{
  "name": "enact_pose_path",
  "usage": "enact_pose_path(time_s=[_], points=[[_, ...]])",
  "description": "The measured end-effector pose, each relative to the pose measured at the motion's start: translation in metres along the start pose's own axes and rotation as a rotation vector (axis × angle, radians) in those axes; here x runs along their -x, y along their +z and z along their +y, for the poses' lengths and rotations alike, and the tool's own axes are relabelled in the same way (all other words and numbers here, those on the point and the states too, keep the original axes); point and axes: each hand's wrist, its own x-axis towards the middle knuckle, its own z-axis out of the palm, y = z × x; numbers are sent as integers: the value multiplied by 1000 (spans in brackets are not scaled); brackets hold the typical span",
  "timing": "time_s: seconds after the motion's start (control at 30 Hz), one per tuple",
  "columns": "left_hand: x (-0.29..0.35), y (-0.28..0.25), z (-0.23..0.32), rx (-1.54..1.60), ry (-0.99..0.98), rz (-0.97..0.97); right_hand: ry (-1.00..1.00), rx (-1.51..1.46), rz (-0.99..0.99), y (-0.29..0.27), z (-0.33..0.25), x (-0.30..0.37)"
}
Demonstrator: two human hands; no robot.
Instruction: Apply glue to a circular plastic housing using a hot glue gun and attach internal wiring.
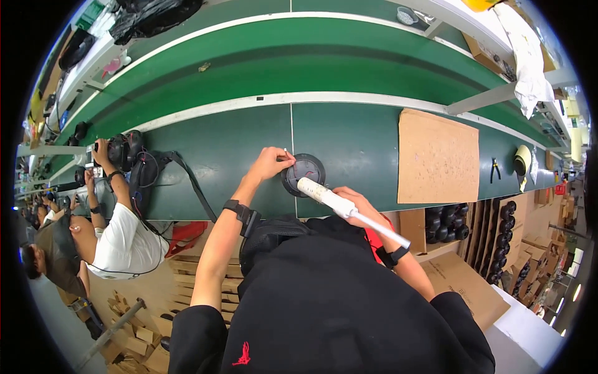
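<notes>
Blk s/s top (pixel 336 299) w/ red emb. mark (pixel 242 354), blk wrist straps (pixel 243 216).

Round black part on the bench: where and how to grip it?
Likely best by opposite edges of its outer rim, coming from the person's left: the round black part seems to lie flat, and the white tube overlaps its lower right. The left hand is at its upper-left edge.

Parts hidden from us here.
Centre: white tube (pixel 325 195) partly hides right hand (pixel 357 199); upper left: black bag (pixel 156 17), cropped.
</notes>
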Motion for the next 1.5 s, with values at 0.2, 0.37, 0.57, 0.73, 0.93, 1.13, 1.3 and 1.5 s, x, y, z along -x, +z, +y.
enact_pose_path(time_s=[0.2,0.37,0.57,0.73,0.93,1.13,1.3,1.5], points=[[5,-6,-3,-4,-82,-57,194,121,-51,14,-18,3],[-1,-11,-15,-31,87,-96,239,302,-82,31,-31,6],[-7,-18,-4,-122,98,-135,312,402,-67,45,-41,0],[-11,-21,-4,-151,109,-153,352,453,-45,49,-52,-7],[-15,-19,-13,-141,147,-167,380,468,-58,49,-57,-10],[-7,-13,-7,-152,135,-124,401,486,-65,48,-57,-10],[2,-9,-17,-96,79,-32,406,486,-78,49,-60,-14],[4,-10,-7,-97,73,-46,399,463,-41,48,-62,-14]])
